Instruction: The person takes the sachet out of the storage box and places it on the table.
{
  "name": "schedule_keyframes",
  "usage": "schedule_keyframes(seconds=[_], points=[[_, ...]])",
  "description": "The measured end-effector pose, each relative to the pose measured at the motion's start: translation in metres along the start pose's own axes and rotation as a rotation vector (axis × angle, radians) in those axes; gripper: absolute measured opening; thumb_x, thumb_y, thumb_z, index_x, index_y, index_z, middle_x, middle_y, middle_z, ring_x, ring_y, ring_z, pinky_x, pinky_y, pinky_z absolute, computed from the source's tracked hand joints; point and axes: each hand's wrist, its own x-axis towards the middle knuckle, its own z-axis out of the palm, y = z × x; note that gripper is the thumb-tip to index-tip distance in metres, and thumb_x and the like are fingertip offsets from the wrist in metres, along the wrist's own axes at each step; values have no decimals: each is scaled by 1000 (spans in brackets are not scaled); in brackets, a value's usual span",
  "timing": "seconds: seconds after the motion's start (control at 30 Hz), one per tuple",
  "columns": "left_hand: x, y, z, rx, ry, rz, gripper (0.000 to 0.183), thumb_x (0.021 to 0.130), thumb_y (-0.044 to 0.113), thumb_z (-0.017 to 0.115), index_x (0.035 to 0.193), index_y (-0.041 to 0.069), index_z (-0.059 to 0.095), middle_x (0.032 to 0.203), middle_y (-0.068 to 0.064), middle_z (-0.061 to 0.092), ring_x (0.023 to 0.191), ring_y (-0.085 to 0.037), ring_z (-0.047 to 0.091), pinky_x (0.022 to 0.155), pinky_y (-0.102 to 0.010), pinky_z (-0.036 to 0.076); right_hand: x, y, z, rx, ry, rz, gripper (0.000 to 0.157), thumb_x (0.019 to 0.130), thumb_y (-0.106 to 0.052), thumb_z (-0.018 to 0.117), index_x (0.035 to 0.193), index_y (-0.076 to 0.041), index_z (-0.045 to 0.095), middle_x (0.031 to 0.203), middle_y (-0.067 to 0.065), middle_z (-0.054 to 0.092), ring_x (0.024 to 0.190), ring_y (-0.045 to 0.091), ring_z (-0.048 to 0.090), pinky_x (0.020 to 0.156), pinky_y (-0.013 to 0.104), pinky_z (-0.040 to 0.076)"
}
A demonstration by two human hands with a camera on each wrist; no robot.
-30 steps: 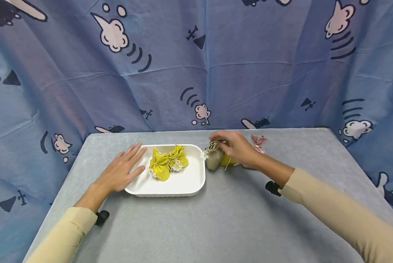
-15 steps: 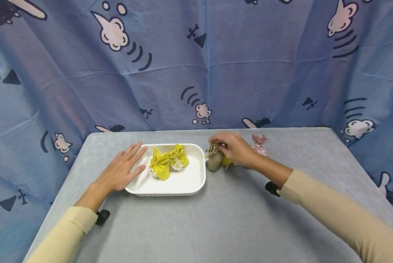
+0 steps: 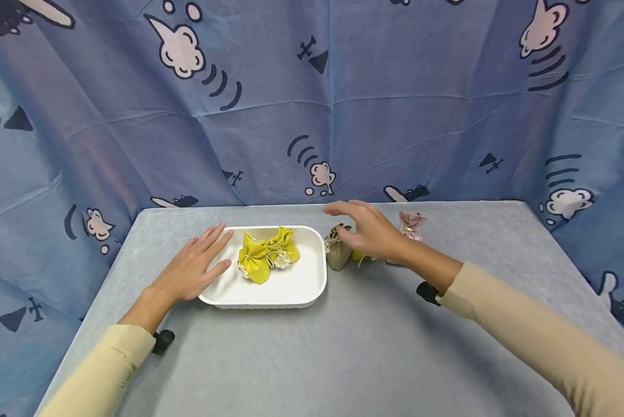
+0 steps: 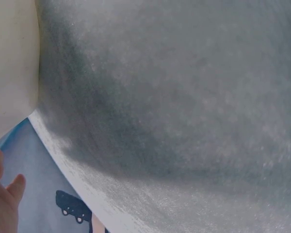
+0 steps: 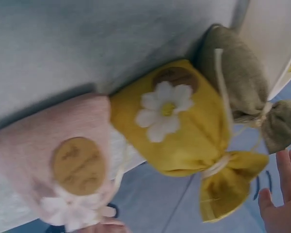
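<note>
My left hand (image 3: 194,269) lies with straight fingers over the left rim of a white tray (image 3: 312,289). Two yellow drawstring pouches (image 3: 256,260) with white flowers lie in that tray. Just outside its right wall sits an olive-green drawstring pouch (image 5: 237,73). My right hand (image 3: 371,231) hovers at this pouch's gathered top, thumb and fingers apart, holding nothing. Beside it come a yellow pouch (image 5: 169,116) with a white daisy and a pink pouch (image 5: 77,150) with a round tan patch. My right hand and forearm partly hide both in the head view.
The grey table (image 3: 291,359) runs back to a blue patterned curtain (image 3: 270,104). In the left wrist view, the tray's outer wall (image 4: 12,63) stands at the upper left. Black wrist cameras sit at both cuffs.
My right hand has let go of the olive-green pouch's top, its fingers spreading and lifting slightly. The pouch stays beside the tray. My left hand keeps its place.
</note>
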Motion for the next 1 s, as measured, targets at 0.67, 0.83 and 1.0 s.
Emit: schedule_keyframes(seconds=[0.67, 0.83, 1.0], points=[[-1, -1, 1, 5, 26, 24, 64, 105, 41, 45, 158, 9, 27, 164, -14, 20, 147, -42, 23, 113, -63, 24, 35, -42, 38, 95, -93, -54, 54, 89, -12, 75, 139, -4, 55, 139, 10, 59, 120, 27, 62, 102, 41, 48], [-1, -1, 2, 4, 37, 37, 64, 104, 40, 45, 158, 8, 28, 163, -16, 22, 146, -44, 25, 112, -62, 25, 40, -46, 44, 91, -105, -40, 58, 87, -14, 78, 139, -4, 55, 140, 10, 58, 121, 30, 61, 104, 42, 47], [-1, -1, 1, 2, 34, 34, 65, 104, 40, 46, 158, 8, 28, 164, -15, 21, 147, -43, 24, 113, -62, 24, 44, -48, 48, 90, -127, -7, 61, 86, -16, 79, 141, -4, 53, 142, 10, 57, 123, 31, 59, 105, 41, 46]])
